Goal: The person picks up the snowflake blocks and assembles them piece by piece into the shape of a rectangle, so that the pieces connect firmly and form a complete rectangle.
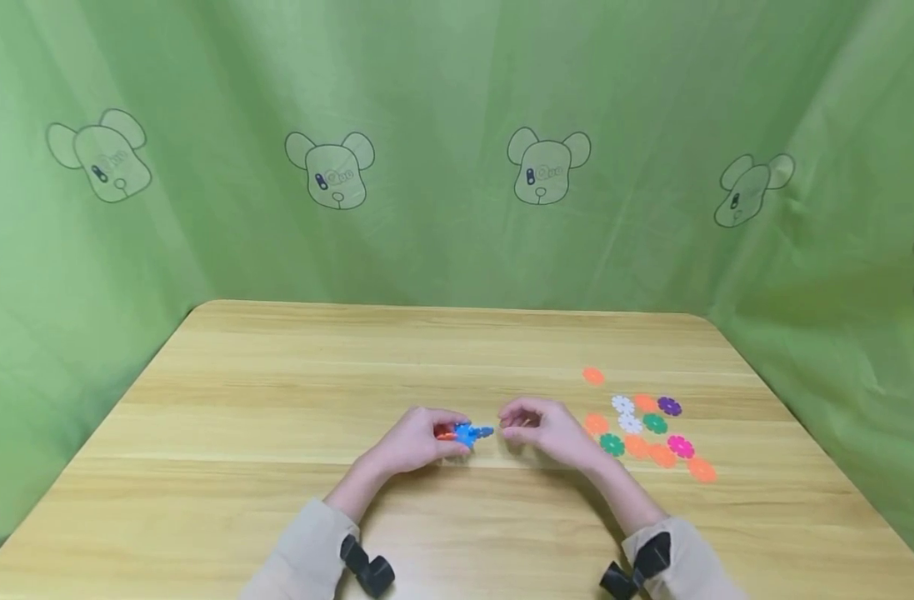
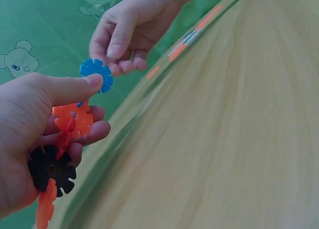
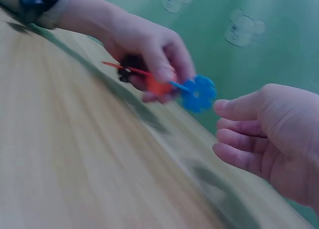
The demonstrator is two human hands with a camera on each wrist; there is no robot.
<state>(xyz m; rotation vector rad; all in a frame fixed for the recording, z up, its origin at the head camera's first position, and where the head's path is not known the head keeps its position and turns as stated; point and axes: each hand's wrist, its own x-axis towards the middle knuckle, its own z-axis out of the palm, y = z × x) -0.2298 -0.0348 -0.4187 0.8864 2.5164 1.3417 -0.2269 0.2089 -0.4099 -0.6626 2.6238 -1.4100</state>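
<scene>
My left hand [image 1: 413, 440] pinches a chain of interlocked notched plastic discs above the table. In the left wrist view the chain has a blue disc [image 2: 92, 69] at the far end, then an orange disc [image 2: 62, 118], a red disc [image 2: 64, 143] seen edge-on, a black disc [image 2: 52, 170] and another orange disc [image 2: 46, 204]. The thumb lies against the blue end. To the right, my right hand [image 1: 550, 432] hovers with loosely bent fingers and nothing visible in them. A small gap parts its fingertips from the blue disc [image 3: 198, 94] in the head view.
Loose flower-shaped discs lie on the right of the wooden table [image 1: 239, 383]: several orange ones [image 1: 701, 470], two white [image 1: 622, 405], two green [image 1: 655, 423], a purple [image 1: 670, 407] and a pink [image 1: 681, 447]. A green curtain [image 1: 442, 250] surrounds the table.
</scene>
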